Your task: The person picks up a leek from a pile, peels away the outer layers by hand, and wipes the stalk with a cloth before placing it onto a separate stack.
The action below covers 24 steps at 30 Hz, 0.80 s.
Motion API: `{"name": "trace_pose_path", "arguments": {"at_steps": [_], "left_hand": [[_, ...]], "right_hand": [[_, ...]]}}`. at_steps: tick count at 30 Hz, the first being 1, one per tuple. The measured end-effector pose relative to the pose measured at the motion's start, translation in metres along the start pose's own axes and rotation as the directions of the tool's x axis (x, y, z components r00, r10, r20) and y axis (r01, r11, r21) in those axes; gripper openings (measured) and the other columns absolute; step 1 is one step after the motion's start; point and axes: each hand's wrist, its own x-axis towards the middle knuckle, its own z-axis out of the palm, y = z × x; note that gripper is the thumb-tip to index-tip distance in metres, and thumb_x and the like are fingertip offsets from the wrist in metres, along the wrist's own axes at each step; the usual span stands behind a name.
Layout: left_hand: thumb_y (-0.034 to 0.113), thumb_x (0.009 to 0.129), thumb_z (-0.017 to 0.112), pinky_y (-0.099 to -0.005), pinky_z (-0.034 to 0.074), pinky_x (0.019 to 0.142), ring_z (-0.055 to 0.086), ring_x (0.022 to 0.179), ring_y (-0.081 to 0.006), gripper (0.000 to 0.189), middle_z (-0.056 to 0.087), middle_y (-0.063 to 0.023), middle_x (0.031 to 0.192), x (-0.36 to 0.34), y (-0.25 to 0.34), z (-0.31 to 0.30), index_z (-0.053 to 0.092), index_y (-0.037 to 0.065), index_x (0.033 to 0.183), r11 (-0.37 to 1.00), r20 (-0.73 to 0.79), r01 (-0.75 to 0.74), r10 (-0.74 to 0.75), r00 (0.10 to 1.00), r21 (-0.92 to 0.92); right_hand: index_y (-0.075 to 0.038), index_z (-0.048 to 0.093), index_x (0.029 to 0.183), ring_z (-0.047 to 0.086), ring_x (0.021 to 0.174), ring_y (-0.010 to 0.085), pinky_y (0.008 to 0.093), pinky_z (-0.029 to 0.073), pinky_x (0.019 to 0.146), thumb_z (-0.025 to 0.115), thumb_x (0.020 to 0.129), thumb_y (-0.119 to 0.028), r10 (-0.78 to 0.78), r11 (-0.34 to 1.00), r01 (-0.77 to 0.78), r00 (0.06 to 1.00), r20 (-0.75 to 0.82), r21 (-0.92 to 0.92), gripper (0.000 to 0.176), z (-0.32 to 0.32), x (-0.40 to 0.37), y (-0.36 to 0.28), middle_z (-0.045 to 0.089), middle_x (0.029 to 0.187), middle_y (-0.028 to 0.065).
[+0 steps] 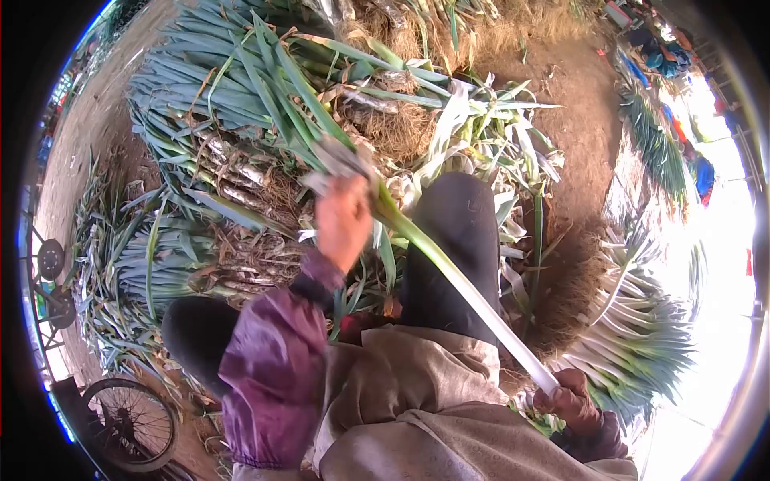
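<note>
A long leek (465, 290) stretches diagonally across my lap, its white shank toward the lower right and its green leaves toward the upper left. My right hand (571, 402) is closed around the white root end. Up by the leaves, my left hand (345, 215) closes on the leek where the shank turns green; its fingers are smeared by motion, and a greyish, blurred wrap or dry leaf shows over them. Just past that hand, pale stripped leaves (457, 140) lie loose in front of my knee (453, 208).
Piled leeks (200, 72) with dry roots fill the ground ahead and to the left. Cleaned leeks (630, 337) lie in a row at right, roots toward me. A spoked wheel (128, 425) stands at lower left. Bare earth (573, 152) runs along the right of the leaf heap.
</note>
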Motion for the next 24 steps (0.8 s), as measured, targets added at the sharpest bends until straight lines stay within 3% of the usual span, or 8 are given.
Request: {"name": "trace_pose_path", "arguments": {"at_steps": [4, 8, 11, 13, 15, 17, 20, 24], "left_hand": [[-0.008, 0.077, 0.053, -0.0374, 0.051, 0.072, 0.064, 0.083, -0.0347, 0.031, 0.062, -0.0179, 0.096, -0.061, 0.063, 0.015, 0.06, 0.001, 0.106, 0.977, 0.075, -0.132, 0.146, 0.986, -0.169], [-0.009, 0.074, 0.052, -0.0385, 0.051, 0.071, 0.062, 0.081, -0.0356, 0.033, 0.059, -0.0188, 0.093, -0.036, 0.033, 0.012, 0.06, 0.001, 0.105, 0.998, -0.002, -0.034, 0.034, 0.999, 0.052], [-0.004, 0.074, 0.054, -0.0408, 0.051, 0.07, 0.061, 0.077, -0.0371, 0.029, 0.06, -0.021, 0.091, 0.011, -0.011, 0.005, 0.063, 0.0, 0.1, 0.965, -0.125, -0.017, 0.052, 0.991, 0.262], [0.0, 0.074, 0.055, -0.0411, 0.051, 0.07, 0.062, 0.076, -0.0374, 0.024, 0.062, -0.0219, 0.091, 0.033, -0.046, 0.0, 0.065, -0.002, 0.095, 0.928, -0.186, 0.099, -0.032, 0.982, 0.358], [0.005, 0.072, 0.057, -0.0433, 0.05, 0.07, 0.061, 0.073, -0.0375, 0.017, 0.062, -0.0214, 0.08, 0.033, -0.056, 0.004, 0.064, -0.002, 0.085, 0.926, -0.295, 0.129, -0.02, 0.955, 0.355], [0.001, 0.074, 0.055, -0.0376, 0.048, 0.061, 0.061, 0.064, -0.028, 0.017, 0.064, -0.016, 0.075, 0.022, -0.034, 0.007, 0.066, -0.002, 0.086, 0.983, -0.17, 0.111, -0.085, 0.982, 0.148], [-0.003, 0.078, 0.052, -0.026, 0.038, 0.043, 0.052, 0.048, -0.0109, 0.018, 0.062, -0.0085, 0.067, -0.014, 0.046, 0.004, 0.067, -0.003, 0.086, 0.796, 0.347, 0.528, -0.425, 0.836, -0.295], [-0.001, 0.079, 0.052, -0.0252, 0.037, 0.046, 0.053, 0.053, -0.011, 0.015, 0.063, -0.0076, 0.07, -0.066, 0.047, 0.023, 0.065, -0.004, 0.086, 0.502, 0.393, 0.681, -0.566, 0.725, -0.533]], "right_hand": [[-0.013, 0.055, 0.121, 0.054, 0.092, 0.0273, 0.0394, 0.047, 0.072, 0.074, 0.077, -0.023, 0.04, 0.997, -0.03, 0.991, -0.128, 0.075, 0.049, 0.006, 0.0, -0.003, 0.047, 0.111, 0.0173], [-0.007, 0.056, 0.102, 0.054, 0.079, 0.0225, 0.0352, 0.044, 0.066, 0.068, 0.081, -0.03, -0.021, 0.999, 0.029, 0.985, -0.173, 0.042, 0.034, 0.009, 0.008, -0.016, 0.05, 0.095, 0.0149], [0.001, 0.057, 0.082, 0.053, 0.066, 0.0171, 0.0304, 0.041, 0.059, 0.062, 0.083, -0.039, 0.149, 0.979, -0.092, 0.932, -0.33, 0.18, 0.04, 0.029, 0.016, -0.045, 0.057, 0.074, 0.0113], [0.0, 0.056, 0.109, 0.055, 0.087, 0.0192, 0.034, 0.043, 0.076, 0.063, 0.086, -0.032, 0.283, 0.927, -0.217, 0.94, -0.192, 0.305, 0.04, 0.022, 0.006, -0.047, 0.055, 0.096, 0.0106], [0.001, 0.057, 0.107, 0.054, 0.086, 0.0185, 0.034, 0.043, 0.076, 0.063, 0.086, -0.031, 0.228, 0.954, -0.188, 0.961, -0.157, 0.235, 0.038, 0.024, 0.008, -0.048, 0.056, 0.091, 0.0099], [0.0, 0.059, 0.102, 0.053, 0.085, 0.0174, 0.0345, 0.042, 0.076, 0.062, 0.087, -0.029, 0.138, 0.969, -0.145, 0.989, 0.05, 0.199, 0.034, 0.014, 0.019, -0.044, 0.055, 0.09, 0.0103], [0.0, 0.06, 0.101, 0.053, 0.086, 0.0189, 0.0353, 0.042, 0.074, 0.064, 0.085, -0.027, 0.129, 0.987, -0.121, 0.989, -0.078, 0.104, 0.031, 0.013, 0.014, -0.032, 0.054, 0.093, 0.0117], [-0.001, 0.061, 0.098, 0.053, 0.084, 0.022, 0.0372, 0.043, 0.07, 0.068, 0.082, -0.021, 0.198, 0.922, -0.095, 0.948, -0.247, 0.376, 0.027, 0.016, 0.007, -0.031, 0.054, 0.097, 0.0139]]}}
